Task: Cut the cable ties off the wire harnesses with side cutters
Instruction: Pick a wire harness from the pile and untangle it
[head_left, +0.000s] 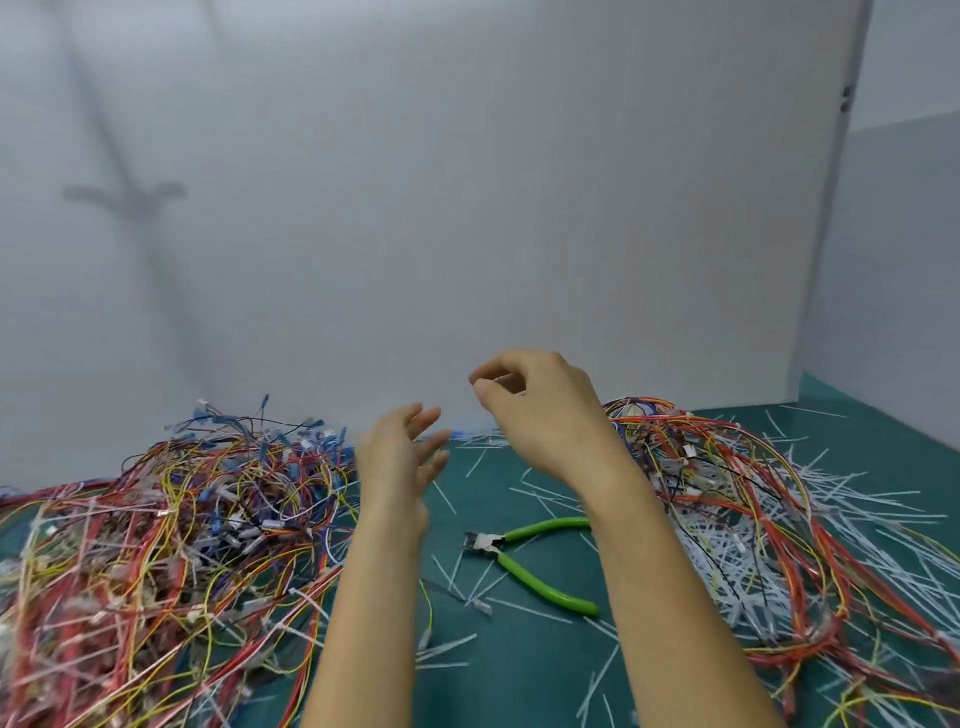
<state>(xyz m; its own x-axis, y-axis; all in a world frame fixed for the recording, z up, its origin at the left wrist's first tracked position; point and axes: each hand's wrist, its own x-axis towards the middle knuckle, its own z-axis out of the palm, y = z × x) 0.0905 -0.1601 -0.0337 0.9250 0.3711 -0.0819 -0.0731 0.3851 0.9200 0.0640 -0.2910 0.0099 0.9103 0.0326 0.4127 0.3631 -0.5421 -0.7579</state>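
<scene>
Side cutters (524, 558) with green handles lie on the green mat, jaws pointing left, handles spread. Both my hands hover above the mat beyond them. My left hand (402, 454) is blurred, fingers spread and empty. My right hand (535, 408) is raised with fingers curled, thumb near the fingertips; I cannot tell whether anything small is pinched there. A big tangle of red, yellow and blue wire harnesses (166, 540) fills the left side. A second heap of harnesses (737, 499) lies on the right over a pile of white cable ties.
Cut white cable ties (810, 535) are strewn across the green mat (519, 675), thickest at the right. A white wall panel (467, 208) stands close behind the work area, ending at the right with more mat beyond.
</scene>
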